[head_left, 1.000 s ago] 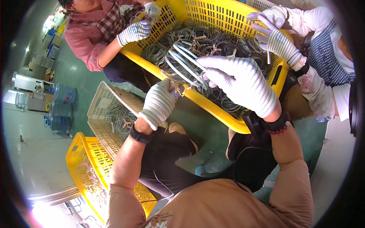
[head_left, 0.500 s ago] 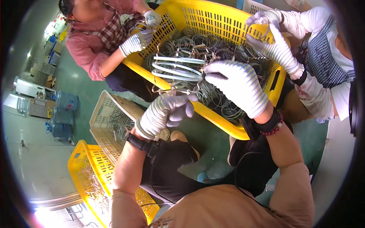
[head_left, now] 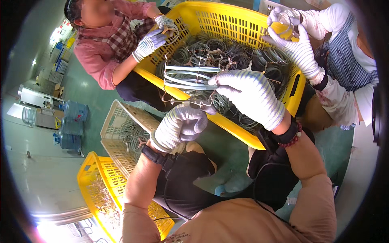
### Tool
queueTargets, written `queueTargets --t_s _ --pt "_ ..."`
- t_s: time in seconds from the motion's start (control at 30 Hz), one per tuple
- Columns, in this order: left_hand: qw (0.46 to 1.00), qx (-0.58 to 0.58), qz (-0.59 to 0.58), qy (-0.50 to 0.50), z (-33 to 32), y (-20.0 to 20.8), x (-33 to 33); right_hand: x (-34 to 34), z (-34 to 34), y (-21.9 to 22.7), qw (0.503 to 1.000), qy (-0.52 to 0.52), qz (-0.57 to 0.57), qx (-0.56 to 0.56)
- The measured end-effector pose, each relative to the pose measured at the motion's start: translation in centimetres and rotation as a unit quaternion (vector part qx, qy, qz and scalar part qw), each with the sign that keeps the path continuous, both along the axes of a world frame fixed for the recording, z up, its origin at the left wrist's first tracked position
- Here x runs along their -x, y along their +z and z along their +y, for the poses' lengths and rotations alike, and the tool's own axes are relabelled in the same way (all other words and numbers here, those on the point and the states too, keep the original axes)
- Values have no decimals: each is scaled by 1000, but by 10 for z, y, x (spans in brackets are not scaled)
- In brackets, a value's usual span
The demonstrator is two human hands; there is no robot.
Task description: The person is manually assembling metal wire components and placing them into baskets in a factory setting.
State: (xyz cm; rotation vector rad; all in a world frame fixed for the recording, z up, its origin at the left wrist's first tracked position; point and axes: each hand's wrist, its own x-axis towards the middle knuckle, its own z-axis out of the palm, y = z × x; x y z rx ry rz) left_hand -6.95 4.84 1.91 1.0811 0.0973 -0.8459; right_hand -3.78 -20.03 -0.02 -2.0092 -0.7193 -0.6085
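Above the near rim of a large yellow crate (head_left: 227, 124), a loop-shaped bundle of pale tubing (head_left: 184, 79) hangs in a thin metal wire frame (head_left: 175, 101). My right hand (head_left: 253, 97), in a striped white glove, pinches the right side of the bundle. Below it, my left hand (head_left: 178, 128), gloved alike, has its fingers curled against the lower bar of the wire frame, closed on it. The left fingertips are partly hidden behind the bar. Many similar grey coils (head_left: 239, 109) fill the crate underneath.
A person in a pink sleeve (head_left: 99, 67) handles a coil at the crate's left. Another person's gloved hands (head_left: 302, 52) hold a piece at the right. Beside my left knee stand a beige crate (head_left: 117, 139) and a yellow crate (head_left: 87, 170) of metal parts. Blue water bottles (head_left: 73, 125) stand farther left.
My left fingers, spread loosely before, have curled in against the wire frame's lower bar. The frame now sits more upright. My right hand keeps its pinch. The whole view has shifted slightly.
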Motion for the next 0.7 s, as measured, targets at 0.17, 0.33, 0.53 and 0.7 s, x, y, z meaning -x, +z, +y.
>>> queueTargets --t_s 0.17,0.33,0.53,0.7 --pt "998 -38 -47 -18 5 -2 2 -2 -11 11 994 54 92 -1" --pt "998 -23 -51 -31 2 -2 -5 0 -8 9 999 -41 14 6" --pt "994 -88 -64 5 2 -6 -16 -6 -21 24 992 -103 17 65" --pt "949 -193 -227 105 14 -16 -21 -43 -30 -31 972 -110 159 136"
